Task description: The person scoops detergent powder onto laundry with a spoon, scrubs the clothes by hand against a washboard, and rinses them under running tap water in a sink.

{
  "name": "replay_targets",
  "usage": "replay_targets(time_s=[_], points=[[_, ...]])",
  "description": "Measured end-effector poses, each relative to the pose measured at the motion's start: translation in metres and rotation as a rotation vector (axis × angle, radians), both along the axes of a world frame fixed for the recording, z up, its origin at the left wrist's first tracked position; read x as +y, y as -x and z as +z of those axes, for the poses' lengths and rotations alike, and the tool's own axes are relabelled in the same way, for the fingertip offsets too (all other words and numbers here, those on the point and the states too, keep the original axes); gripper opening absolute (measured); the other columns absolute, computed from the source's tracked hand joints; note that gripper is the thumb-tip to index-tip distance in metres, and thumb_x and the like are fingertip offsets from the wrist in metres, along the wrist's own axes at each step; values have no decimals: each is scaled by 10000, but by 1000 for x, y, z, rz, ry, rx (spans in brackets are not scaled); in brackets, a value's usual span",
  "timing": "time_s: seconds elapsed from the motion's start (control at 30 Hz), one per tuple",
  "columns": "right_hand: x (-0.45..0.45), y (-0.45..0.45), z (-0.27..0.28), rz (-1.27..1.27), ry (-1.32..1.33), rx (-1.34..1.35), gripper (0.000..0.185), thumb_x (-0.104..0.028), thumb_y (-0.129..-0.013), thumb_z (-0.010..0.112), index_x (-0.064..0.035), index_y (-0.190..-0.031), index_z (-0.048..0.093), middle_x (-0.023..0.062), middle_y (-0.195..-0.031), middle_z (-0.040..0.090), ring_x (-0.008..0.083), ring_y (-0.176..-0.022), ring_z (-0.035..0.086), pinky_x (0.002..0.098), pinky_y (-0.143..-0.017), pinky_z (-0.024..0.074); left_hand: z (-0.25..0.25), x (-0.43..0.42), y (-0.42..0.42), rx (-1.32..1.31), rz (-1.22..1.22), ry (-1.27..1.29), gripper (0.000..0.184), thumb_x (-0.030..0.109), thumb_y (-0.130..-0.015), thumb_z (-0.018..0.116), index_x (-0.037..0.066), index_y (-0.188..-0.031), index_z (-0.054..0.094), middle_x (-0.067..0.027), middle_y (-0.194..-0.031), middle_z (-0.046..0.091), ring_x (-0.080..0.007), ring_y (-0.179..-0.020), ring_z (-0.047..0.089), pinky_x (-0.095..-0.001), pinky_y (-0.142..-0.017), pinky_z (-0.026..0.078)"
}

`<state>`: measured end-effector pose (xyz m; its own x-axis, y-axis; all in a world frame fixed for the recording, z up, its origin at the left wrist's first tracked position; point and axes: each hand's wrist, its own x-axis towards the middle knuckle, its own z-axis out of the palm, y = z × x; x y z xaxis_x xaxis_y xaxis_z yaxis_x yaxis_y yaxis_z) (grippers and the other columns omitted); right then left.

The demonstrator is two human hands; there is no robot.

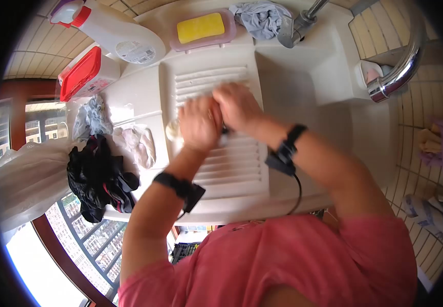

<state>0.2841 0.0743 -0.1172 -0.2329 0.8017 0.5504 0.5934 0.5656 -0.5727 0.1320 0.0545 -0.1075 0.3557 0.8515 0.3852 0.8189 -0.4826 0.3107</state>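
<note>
Both hands meet over the ridged washboard [231, 171] of a white sink. My left hand [199, 123] is closed, its fingers curled and slightly blurred. Pressed against it on the right is my right hand [238, 107], also closed. A pale bit of something [173, 131] shows at the left edge of my left hand, and a small dark bit shows below, between the hands. What the fingers hold is mostly hidden. Each wrist wears a black strap with a small device.
The basin [313, 128] lies right of the washboard under a chrome faucet [398, 77]. Behind are a yellow soap bar [201, 28], a grey cloth [263, 19] and a white bottle [129, 41]. At left are a red-lidded box [85, 74] and black clothing [98, 179].
</note>
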Motion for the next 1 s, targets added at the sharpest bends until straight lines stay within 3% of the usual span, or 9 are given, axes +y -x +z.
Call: replay_targets(time_s=[0.17,0.27,0.37,0.5,0.63,0.7,0.87,0.97,1.0], points=[[49,6,-2,-211,12,-75,58,-132,-873,579,-78,-854,579,144,-851,634,379,-851,611,494,-743,476,6,43,-20,-43,431,41,248,330,-992,531,118,-1021,657,-129,-1063,633,-360,-1018,560,-519,-891,406],[-14,-12,3,37,73,43,41,-66,-839,594,-73,-834,554,144,-876,616,391,-840,586,495,-765,479,14,-24,-14,-64,289,182,284,369,-1007,525,124,-1044,664,-146,-1068,617,-382,-1035,542,-525,-908,395],[-90,-28,17,181,109,118,78,-45,-789,614,-73,-831,554,144,-867,585,372,-811,581,477,-747,477,33,-93,-14,-83,101,224,143,227,-944,578,89,-961,613,-129,-960,596,-362,-934,545,-508,-831,397],[-7,-9,5,-40,50,-17,41,-117,-835,595,-80,-851,586,140,-817,618,370,-840,622,493,-766,485,-3,5,-12,-87,66,-40,122,227,-947,583,109,-915,587,-112,-874,605,-349,-841,569,-494,-776,408],[27,-3,0,-121,-5,-3,80,-146,-850,598,-80,-894,610,143,-836,645,382,-848,626,508,-779,486,5,32,-22,-37,388,-18,260,325,-1006,507,129,-1067,666,-108,-1122,648,-348,-1090,563,-491,-984,386],[-3,-8,3,-83,21,-43,64,-133,-857,606,-76,-887,602,141,-830,641,388,-833,620,509,-765,485,7,-1,-19,55,335,122,331,358,-1013,483,116,-1113,685,-143,-1237,632,-365,-1173,542,-502,-1061,342],[-115,-19,19,120,-7,-2,91,-109,-812,640,-94,-809,551,110,-818,569,340,-790,580,451,-701,459,14,-100,-3,-216,-72,68,211,137,-959,555,-32,-1071,610,-275,-1305,600,-504,-1256,524,-570,-1096,391],[-54,-5,9,-2,71,-13,43,-111,-837,604,-87,-842,568,121,-838,603,353,-804,604,474,-726,480,1,-35,-10,-305,-70,-42,226,116,-964,551,-34,-1128,588,-274,-1290,609,-503,-1216,556,-566,-1047,437],[-26,-3,15,-45,71,11,37,-109,-851,583,-82,-873,571,130,-867,637,368,-821,620,493,-741,486,-3,-8,-11,-290,-19,-58,304,59,-986,538,-23,-1277,566,-272,-1301,613,-460,-1181,593,-489,-990,491]])
